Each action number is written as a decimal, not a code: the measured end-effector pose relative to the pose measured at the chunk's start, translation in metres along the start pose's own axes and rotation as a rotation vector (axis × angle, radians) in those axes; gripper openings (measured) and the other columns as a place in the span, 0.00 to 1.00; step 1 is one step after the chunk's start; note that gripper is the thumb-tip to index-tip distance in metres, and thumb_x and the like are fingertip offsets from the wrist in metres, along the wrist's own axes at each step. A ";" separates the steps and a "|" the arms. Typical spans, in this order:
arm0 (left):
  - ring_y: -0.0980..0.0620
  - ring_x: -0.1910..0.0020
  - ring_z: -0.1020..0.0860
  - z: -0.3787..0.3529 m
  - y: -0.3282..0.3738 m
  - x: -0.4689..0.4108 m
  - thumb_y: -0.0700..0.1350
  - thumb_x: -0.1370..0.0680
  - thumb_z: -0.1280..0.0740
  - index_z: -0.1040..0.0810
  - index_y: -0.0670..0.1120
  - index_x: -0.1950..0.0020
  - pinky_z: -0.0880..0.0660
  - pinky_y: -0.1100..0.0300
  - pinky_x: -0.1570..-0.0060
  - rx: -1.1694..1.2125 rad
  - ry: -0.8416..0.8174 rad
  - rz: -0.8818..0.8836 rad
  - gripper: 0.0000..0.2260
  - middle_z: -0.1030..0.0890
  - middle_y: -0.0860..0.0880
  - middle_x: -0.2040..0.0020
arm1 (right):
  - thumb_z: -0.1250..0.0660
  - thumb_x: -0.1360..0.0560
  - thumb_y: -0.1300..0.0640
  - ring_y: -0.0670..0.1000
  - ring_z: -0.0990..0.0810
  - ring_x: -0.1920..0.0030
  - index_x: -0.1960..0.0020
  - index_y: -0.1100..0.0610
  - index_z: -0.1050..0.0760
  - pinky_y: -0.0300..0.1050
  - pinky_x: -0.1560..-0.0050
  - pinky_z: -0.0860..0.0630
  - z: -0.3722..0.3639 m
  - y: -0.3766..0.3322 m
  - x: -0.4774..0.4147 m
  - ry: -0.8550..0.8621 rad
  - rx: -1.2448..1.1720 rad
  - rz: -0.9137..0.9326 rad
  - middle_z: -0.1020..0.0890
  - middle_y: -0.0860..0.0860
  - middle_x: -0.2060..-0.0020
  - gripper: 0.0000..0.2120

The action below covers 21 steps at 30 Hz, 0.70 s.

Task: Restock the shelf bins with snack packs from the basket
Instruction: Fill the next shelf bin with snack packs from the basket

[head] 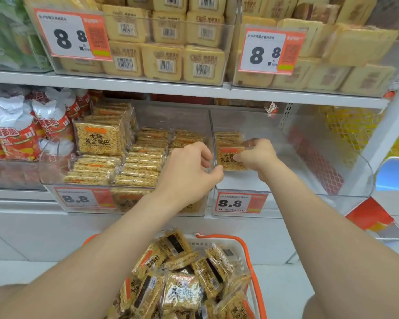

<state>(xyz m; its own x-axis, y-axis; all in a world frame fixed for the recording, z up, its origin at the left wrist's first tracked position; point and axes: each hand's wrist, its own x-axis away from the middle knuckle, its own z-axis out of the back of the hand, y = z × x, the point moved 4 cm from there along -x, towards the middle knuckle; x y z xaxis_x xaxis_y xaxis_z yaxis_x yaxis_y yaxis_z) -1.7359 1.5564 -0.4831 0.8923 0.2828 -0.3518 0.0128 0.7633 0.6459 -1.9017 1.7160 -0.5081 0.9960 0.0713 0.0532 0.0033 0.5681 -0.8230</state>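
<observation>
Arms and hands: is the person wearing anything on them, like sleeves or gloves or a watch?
No. The left arm and right arm are bare as far as the picture shows, with no sleeves. The left hand and right hand have no gloves, and no watch, bracelet or ring shows.

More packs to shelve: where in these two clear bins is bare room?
The right bin has bare floor from the right hand and its rice-crisp pack across to its right wall. The left bin is crowded with stacked packs.
</observation>
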 end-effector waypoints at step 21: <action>0.62 0.61 0.18 0.001 0.001 0.001 0.58 0.24 0.25 0.19 0.53 0.48 0.17 0.57 0.53 0.035 0.014 -0.043 0.12 0.17 0.59 0.57 | 0.31 0.21 0.59 0.56 0.23 0.56 0.38 0.62 0.24 0.51 0.55 0.22 -0.008 0.005 -0.016 -0.116 -0.047 -0.134 0.20 0.57 0.52 0.13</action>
<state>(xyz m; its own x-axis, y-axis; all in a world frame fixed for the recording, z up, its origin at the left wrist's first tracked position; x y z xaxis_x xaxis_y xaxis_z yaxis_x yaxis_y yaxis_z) -1.7340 1.5565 -0.4820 0.8840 0.2587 -0.3893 0.0667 0.7544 0.6530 -1.9171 1.7111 -0.5178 0.9694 0.0934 0.2271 0.1422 0.5404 -0.8293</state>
